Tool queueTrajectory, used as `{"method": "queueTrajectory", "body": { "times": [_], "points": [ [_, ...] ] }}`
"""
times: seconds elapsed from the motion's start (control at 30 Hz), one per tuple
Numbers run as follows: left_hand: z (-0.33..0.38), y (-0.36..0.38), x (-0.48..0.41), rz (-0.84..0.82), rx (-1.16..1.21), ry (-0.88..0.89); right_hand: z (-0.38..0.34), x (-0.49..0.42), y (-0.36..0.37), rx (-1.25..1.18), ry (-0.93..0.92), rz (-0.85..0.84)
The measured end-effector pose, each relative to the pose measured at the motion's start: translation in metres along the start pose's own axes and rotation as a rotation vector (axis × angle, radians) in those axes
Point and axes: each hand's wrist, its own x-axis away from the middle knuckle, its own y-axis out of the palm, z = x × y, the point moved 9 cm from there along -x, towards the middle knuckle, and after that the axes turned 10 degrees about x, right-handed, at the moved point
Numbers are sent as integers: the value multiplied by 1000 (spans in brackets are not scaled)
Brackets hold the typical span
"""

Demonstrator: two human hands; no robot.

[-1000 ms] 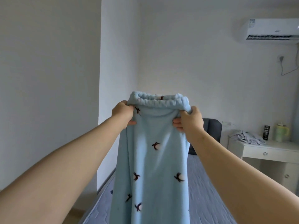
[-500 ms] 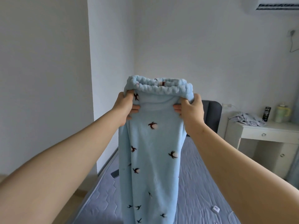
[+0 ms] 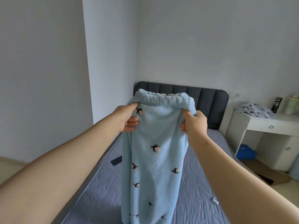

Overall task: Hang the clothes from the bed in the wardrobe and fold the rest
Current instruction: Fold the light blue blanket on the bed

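Note:
Light blue fleece trousers [image 3: 155,159] with small dark bird prints hang upright over the bed [image 3: 100,191]. Their elastic waistband is at the top. My left hand [image 3: 127,117] grips the left side just under the waistband, thumb in front and fingers behind the cloth. My right hand [image 3: 194,122] grips the right side at the same height. The trouser legs drop out of view at the bottom edge. No wardrobe is in view.
A dark phone [image 3: 116,160] lies on the blue-grey mattress at the left. The dark padded headboard [image 3: 208,97] stands behind. At the right a white desk [image 3: 273,125] carries a crumpled grey garment [image 3: 254,109], a black can [image 3: 278,102] and a pale kettle [image 3: 292,104].
The view has tilted down, so bed and headboard show more. Both hands keep their grip and have lowered the trousers toward the mattress.

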Motion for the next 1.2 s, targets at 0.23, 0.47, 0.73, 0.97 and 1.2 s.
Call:
{"method": "queueTrajectory", "body": {
  "times": [0.23,0.47,0.73,0.97,1.2],
  "points": [
    [-59,14,-20,-63,-18,-126,56,-5,24,80,118,-133],
    [-42,26,-20,-19,94,90,60,-10,22,-20,64,-92],
    [48,18,32,49,158,403,-17,3,-7,-168,-125,-35],
    [96,-13,110,210,244,605,-89,53,-47,-240,-279,26],
    [142,-61,201,256,314,783,-165,138,-92,-280,-440,191]
  ]
}}
